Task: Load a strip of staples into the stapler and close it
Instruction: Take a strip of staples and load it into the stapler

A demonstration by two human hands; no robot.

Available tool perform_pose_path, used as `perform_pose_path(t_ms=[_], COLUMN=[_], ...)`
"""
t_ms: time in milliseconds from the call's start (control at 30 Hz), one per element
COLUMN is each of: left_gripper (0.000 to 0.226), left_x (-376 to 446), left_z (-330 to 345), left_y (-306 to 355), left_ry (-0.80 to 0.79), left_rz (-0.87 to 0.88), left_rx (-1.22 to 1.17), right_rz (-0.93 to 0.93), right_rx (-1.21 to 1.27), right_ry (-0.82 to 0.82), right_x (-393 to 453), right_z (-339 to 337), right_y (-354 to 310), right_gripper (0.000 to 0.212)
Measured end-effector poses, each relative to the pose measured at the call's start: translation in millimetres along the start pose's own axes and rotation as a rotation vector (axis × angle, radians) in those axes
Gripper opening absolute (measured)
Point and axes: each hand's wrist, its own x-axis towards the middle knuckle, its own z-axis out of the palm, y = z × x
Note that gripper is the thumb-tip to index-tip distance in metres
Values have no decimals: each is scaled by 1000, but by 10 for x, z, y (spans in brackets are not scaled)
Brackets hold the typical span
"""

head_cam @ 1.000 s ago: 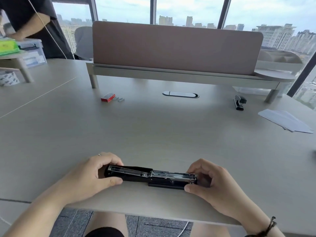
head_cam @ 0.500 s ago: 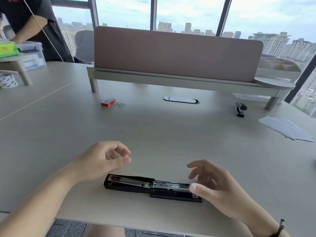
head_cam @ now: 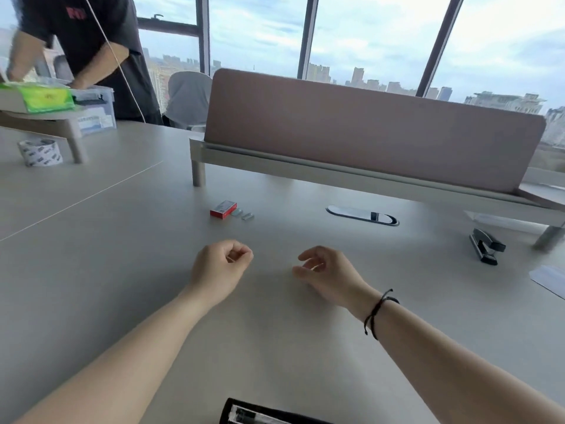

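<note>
The black stapler lies opened flat at the bottom edge of the head view, its metal channel facing up and partly cut off by the frame. A red staple box sits farther out on the table with two loose staple strips just right of it. My left hand hovers short of the box, its fingers curled in with nothing visible inside. My right hand is beside it, fingers loosely bent and apart, holding nothing.
A second black stapler lies at the right, with white paper near the right edge. A pink divider on a raised shelf crosses the table behind an oval cable port. A tape roll and a standing person are at the far left.
Both hands let go of the opened stapler and moved forward across the table toward the staple box. The view tilted up, so the stapler now sits at the bottom edge.
</note>
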Motion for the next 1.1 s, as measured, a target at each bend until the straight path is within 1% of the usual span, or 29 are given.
perform_pose_path(t_ms=[67,100,133,200,267,367,500,600,767,933,1100], left_gripper=[23,21,19,16,15,15,16,17,18,14,13], left_x=[71,87,53,152,122,187,204,203,187,187,197], left_z=[-22,-23,0,-29,-8,-3,23,28,8,-17,-21], left_y=[-37,-25,27,-97,-66,-127,-143,-150,-130,-112,-109], left_ry=[93,116,122,153,156,182,182,174,150,146,144], left_rz=[-73,-82,-81,-76,-89,-126,-112,-107,-109,-135,-143], left_rx=[-148,-187,-199,-212,-273,-341,-317,-310,-296,-313,-301], right_rz=[-21,-36,-61,-109,-125,-128,-101,-84,-99,-89,-71], right_rx=[-38,-59,-97,-202,-287,-348,-392,-436,-426,-358,-218], right_ry=[15,23,28,16,48,82,104,117,149,131,105], right_x=[324,453,525,906,1038,1383,1667,1744,1759,1734,1610], right_z=[200,283,321,624,669,825,938,975,984,949,881], right_y=[-95,-138,-168,-267,-334,-420,-483,-495,-489,-451,-419], right_gripper=[30,33,36,44,52,63,70,64,45,37,27])
